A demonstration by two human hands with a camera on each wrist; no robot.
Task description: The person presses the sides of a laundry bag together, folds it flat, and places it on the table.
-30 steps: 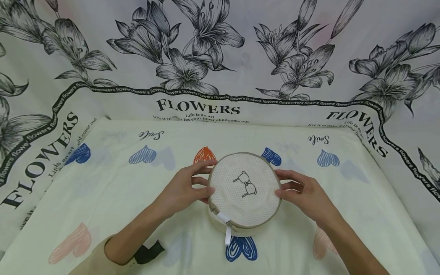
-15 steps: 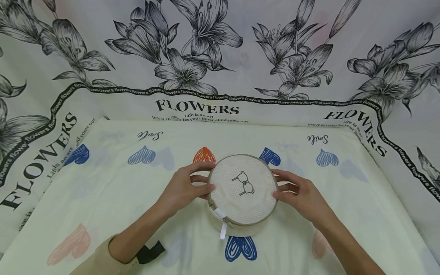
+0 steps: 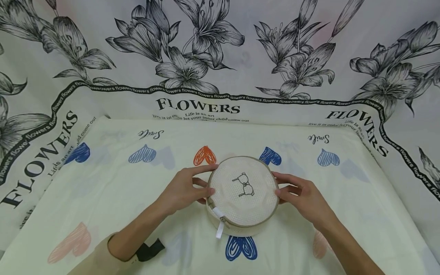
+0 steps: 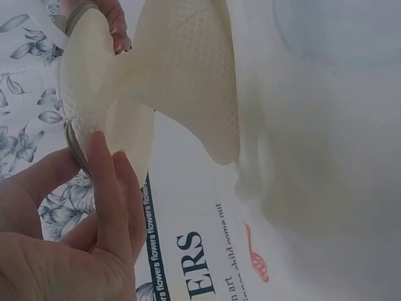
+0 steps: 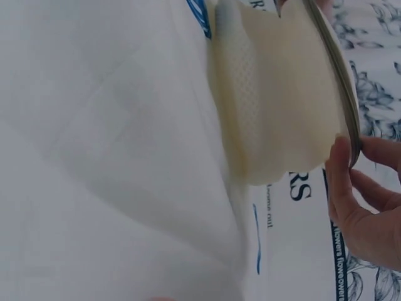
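A round cream mesh laundry bag [image 3: 254, 206] with a tan zip rim stands on the printed cloth. Its lid carries a line drawing of two bears, and a white pull tab [image 3: 220, 230] hangs from the zip at the front left. My left hand [image 3: 182, 189] pinches the left side of the rim between thumb and fingers. On the opposite side my right hand [image 3: 304, 196] pinches the rim the same way. Both wrist views show the bag's soft mesh wall [image 4: 194, 69] sagging in folds below the rim. What is inside the bag is hidden.
Under the bag lies a pale cloth [image 3: 282, 248] printed with hearts and the word "Smile". Behind it rises a white flower-printed sheet [image 3: 247, 68] with a black lettered band. A black strap [image 3: 151, 250] shows by the left sleeve [image 3: 103, 258].
The lid has turned slightly clockwise, and its zip tab has shifted left. Both hands keep their hold at the rim and have moved only a little.
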